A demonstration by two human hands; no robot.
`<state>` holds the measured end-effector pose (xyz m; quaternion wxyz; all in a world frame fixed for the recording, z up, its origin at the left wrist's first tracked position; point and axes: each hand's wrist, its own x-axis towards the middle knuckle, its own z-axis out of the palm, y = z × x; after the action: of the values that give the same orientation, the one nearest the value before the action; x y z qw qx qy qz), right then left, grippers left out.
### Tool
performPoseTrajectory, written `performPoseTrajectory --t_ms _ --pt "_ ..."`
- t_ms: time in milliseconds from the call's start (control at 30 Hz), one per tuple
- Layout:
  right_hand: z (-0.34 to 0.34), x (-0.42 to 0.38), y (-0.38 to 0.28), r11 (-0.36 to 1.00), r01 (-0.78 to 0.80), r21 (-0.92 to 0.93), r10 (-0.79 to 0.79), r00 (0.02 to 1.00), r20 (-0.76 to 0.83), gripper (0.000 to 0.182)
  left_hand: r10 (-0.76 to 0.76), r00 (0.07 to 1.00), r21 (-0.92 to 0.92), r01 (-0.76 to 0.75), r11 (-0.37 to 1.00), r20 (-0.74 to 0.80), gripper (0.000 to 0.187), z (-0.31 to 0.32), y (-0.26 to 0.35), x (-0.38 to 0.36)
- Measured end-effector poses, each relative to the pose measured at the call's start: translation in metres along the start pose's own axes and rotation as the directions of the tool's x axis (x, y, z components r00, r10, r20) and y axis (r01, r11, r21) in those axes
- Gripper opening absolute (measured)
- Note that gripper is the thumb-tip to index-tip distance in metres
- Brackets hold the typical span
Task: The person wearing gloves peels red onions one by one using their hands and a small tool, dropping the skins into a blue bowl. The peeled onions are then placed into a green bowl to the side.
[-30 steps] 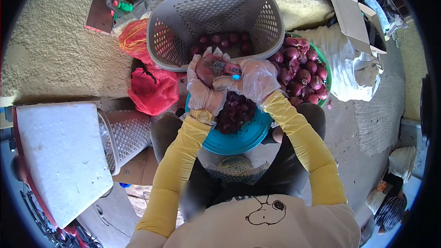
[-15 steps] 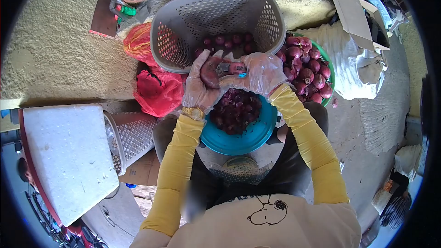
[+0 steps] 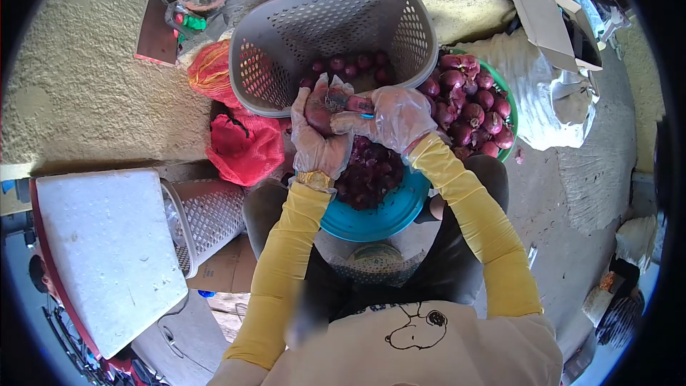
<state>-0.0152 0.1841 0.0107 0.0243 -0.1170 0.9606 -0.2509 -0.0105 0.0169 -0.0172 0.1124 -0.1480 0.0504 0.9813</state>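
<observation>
My left hand (image 3: 319, 144), in a clear plastic glove, is closed around a red onion (image 3: 319, 112). My right hand (image 3: 400, 116), gloved too, grips a small knife with a red handle (image 3: 361, 104) against the onion's right side; its blade is too small to make out. Below my hands, a blue basin (image 3: 371, 224) holds dark red onion skins (image 3: 370, 175). Beyond them stands a grey perforated basket (image 3: 336, 14) with several peeled onions (image 3: 350, 69) at its bottom. To the right is a green basin (image 3: 511, 93) full of unpeeled onions (image 3: 473, 114).
A red mesh sack (image 3: 246, 146) lies left of the basket. A white foam lid (image 3: 107, 257) and a light perforated basket (image 3: 214, 218) are at the left. On the right are a white sack (image 3: 550, 104) and an open cardboard box (image 3: 542, 18).
My hands have shifted slightly, and my left hand has turned a little around the onion. The surroundings appear slightly shifted in view.
</observation>
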Motion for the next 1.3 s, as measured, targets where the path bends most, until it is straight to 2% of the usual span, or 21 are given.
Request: performPoseTrajectory --t_ms 67,100,167,200,267,300,367,400,467,567,633,700,733,800,867,933,1000,1067,1200,1267,1300 --pt "-0.002 0.003 0.006 0.999 0.036 -0.016 -0.036 0.999 0.001 0.073 -0.05 0.993 0.012 0.051 0.999 -0.103 0.042 0.004 0.001 -0.003" --pt "-0.004 0.004 0.009 0.997 0.073 -0.035 -0.073 0.997 0.003 0.071 -0.051 0.994 0.013 0.053 0.999 -0.101 0.042 0.01 0.003 -0.005" --pt "-0.006 0.005 0.015 0.993 0.109 -0.052 -0.111 0.993 -0.036 0.07 -0.249 0.967 0.182 0.254 0.95 -0.053 0.046 0.021 0.013 -0.01" --pt "-0.006 0.004 0.016 0.987 0.146 -0.068 -0.15 0.986 -0.073 0.07 -0.248 0.967 0.184 0.254 0.949 -0.055 0.046 0.019 0.02 -0.009" --pt "-0.005 0.004 0.014 0.986 0.143 -0.081 -0.146 0.989 -0.038 0.072 -0.375 0.922 0.233 0.388 0.892 -0.099 0.044 0.014 0.03 -0.006" --pt "-0.005 0.005 0.013 0.985 0.14 -0.098 -0.141 0.99 -0.003 0.073 -0.375 0.922 0.236 0.388 0.891 -0.1 0.044 0.015 0.029 -0.006" --pt "-0.005 0.005 0.01 0.986 0.141 -0.088 -0.141 0.99 0.006 0.075 -0.153 0.946 0.273 0.234 0.933 -0.286 0.045 0.017 0.019 -0.005" --pt "-0.007 0.006 0.006 0.987 0.141 -0.08 -0.141 0.99 0.016 0.077 -0.154 0.946 0.274 0.235 0.933 -0.287 0.045 0.017 0.016 -0.006" --pt "-0.018 0.005 0.0 0.988 0.114 -0.106 -0.111 0.993 0.032 0.073 -0.12 0.98 0.229 0.155 0.961 -0.159 0.039 0.014 0.011 -0.006" --pt "-0.012 0.004 0.002 0.991 0.065 -0.118 -0.06 0.997 0.041 0.069 -0.046 0.979 0.124 0.071 0.99 -0.196 0.035 0.009 0.002 -0.002" --pt "-0.008 0.005 0.0 0.993 0.045 -0.107 -0.042 0.999 0.029 0.069 0.015 0.987 0.138 0.008 0.99 -0.16 0.035 0.006 -0.002 0.0" --pt "-0.005 0.002 -0.006 0.999 -0.031 -0.039 0.032 0.999 0.034 0.069 0.076 0.99 0.146 -0.058 0.988 -0.123 0.034 0.0 -0.005 0.002" --pt "-0.004 0.001 -0.007 0.999 -0.029 -0.04 0.031 0.999 0.034 0.069 0.101 0.991 0.142 -0.087 0.986 -0.09 0.035 -0.004 -0.005 0.004" --pt "0.0 -0.002 -0.008 0.991 -0.047 0.122 0.047 0.999 0.004 0.067 0.125 0.991 0.136 -0.116 0.984 -0.057 0.035 -0.01 -0.005 0.005" --pt "0.007 -0.001 -0.003 0.992 -0.014 0.124 0.016 1.0 -0.017 0.067 0.137 0.99 0.113 -0.138 0.984 0.012 0.037 -0.015 -0.006 0.005" --pt "0.008 0.002 0.001 0.991 0.022 0.129 -0.017 0.999 -0.037 0.067 0.084 0.996 0.118 -0.082 0.99 -0.013 0.038 -0.009 -0.003 0.002" --pt "0.002 0.005 0.009 0.998 0.051 0.033 -0.05 0.999 -0.018 0.068 0.029 0.999 0.122 -0.025 0.992 -0.034 0.04 0.004 0.003 -0.002" --pt "-0.006 0.007 0.012 0.998 0.06 -0.016 -0.061 0.998 -0.02 0.069 -0.173 0.982 0.268 0.186 0.945 -0.071 0.037 0.022 0.011 -0.013" --pt "-0.008 0.008 0.014 0.991 0.117 -0.072 -0.119 0.993 -0.023 0.079 -0.224 0.957 0.255 0.266 0.93 -0.183 0.038 0.016 0.015 -0.006" --pt "-0.013 0.009 0.01 0.994 0.098 -0.056 -0.097 0.995 0.018 0.08 -0.125 0.97 0.23 0.174 0.958 -0.21 0.037 0.015 0.007 -0.005" --pt "-0.015 0.01 0.008 0.996 0.079 -0.043 -0.076 0.995 0.058 0.082 -0.125 0.97 0.23 0.173 0.958 -0.209 0.037 0.015 0.006 -0.004"
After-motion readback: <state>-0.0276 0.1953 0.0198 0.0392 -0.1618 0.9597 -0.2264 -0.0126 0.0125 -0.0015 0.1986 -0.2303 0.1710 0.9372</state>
